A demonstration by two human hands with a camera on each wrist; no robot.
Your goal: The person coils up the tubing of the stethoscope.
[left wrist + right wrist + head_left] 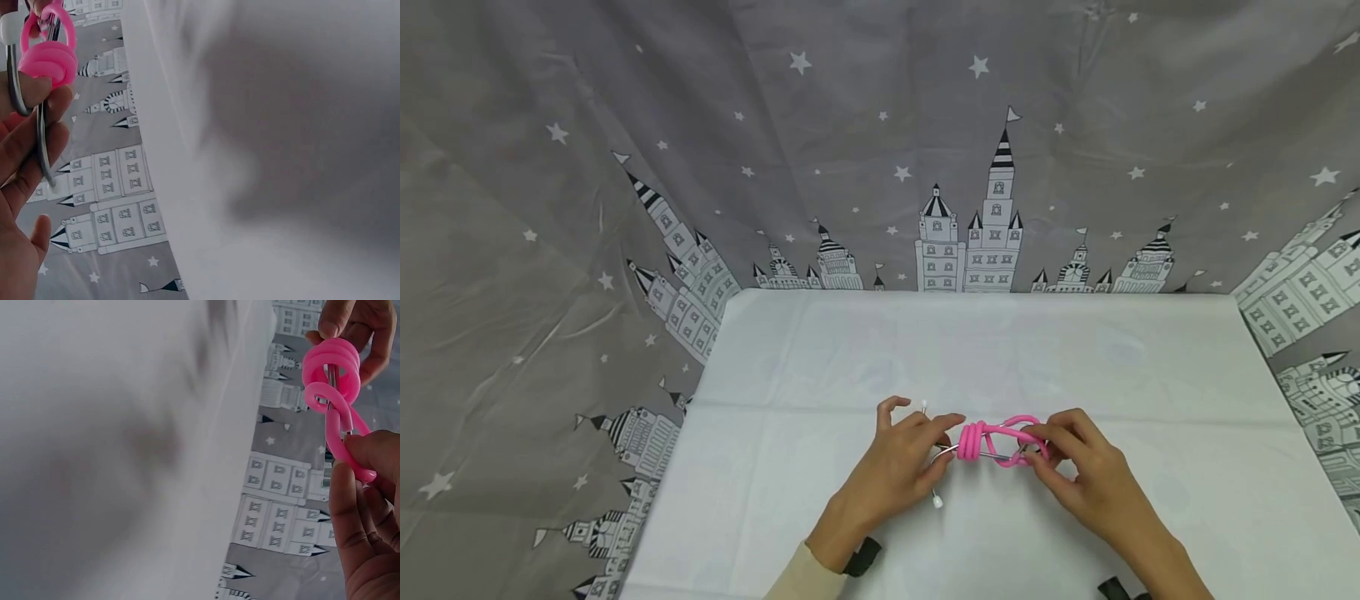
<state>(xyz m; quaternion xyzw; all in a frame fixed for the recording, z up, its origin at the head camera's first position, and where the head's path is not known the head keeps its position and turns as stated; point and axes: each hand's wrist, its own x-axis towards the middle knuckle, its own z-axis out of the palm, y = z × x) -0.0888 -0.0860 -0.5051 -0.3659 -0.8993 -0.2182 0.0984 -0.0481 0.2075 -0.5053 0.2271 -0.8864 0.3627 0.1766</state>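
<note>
Both hands hold a bundle of glossy pink tubing (972, 442), wound in several tight turns at its left and drawn out into loops at its right. Silvery metal rods run through the coil, and a bent metal rod (44, 147) with white tips sticks out on the left. My left hand (891, 467) pinches the metal just beside the coil, thumb below and fingers above. At the other end, my right hand (1093, 475) pinches the pink loop between thumb and fingers. In the right wrist view, the metal (332, 378) shows inside the coil.
A white cloth-covered table (820, 358) lies under the hands. Behind it and at the sides hangs a grey cloth (835, 150) printed with castles and stars. Dark wrist straps (862, 557) show below the hands.
</note>
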